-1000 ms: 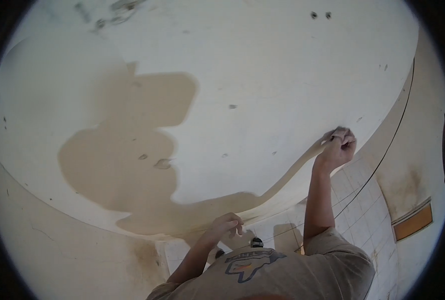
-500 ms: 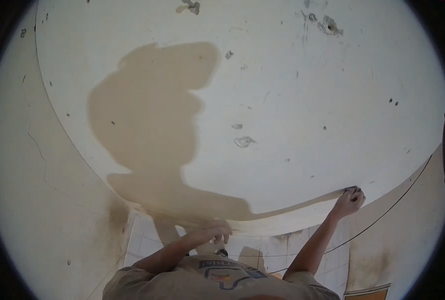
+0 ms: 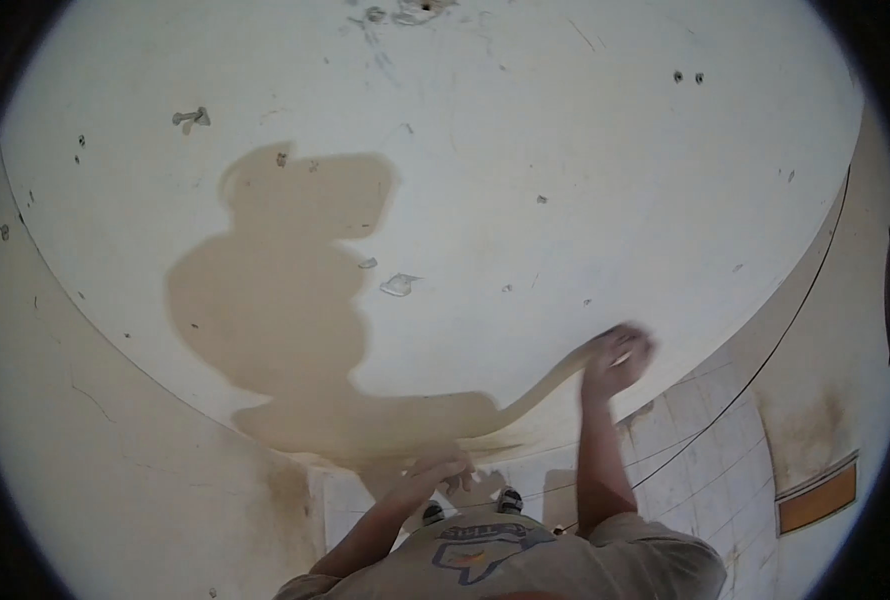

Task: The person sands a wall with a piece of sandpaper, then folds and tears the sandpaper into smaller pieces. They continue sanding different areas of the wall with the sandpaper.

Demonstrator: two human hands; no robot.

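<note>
My right hand (image 3: 620,355) is raised against the white wall (image 3: 565,180), fingers closed. It is blurred by motion, and the small pad pinched in it is hard to make out. My left hand (image 3: 435,467) rests lower down near the wall's bottom edge, fingers loosely spread, holding nothing. My shadow (image 3: 285,300) falls on the wall to the left, with the arm's shadow running to the right hand. Small chips and marks (image 3: 397,284) dot the wall surface.
Pale floor tiles (image 3: 705,450) lie below the wall at the right. My shoes (image 3: 510,498) stand close to the wall's foot. Stained side walls (image 3: 115,450) close in at left and right, with an orange strip (image 3: 815,497) low on the right one.
My right hand has moved left and slightly up along the wall, now blurred. The view has swung back right. The left hand stays near the wall's bottom edge.
</note>
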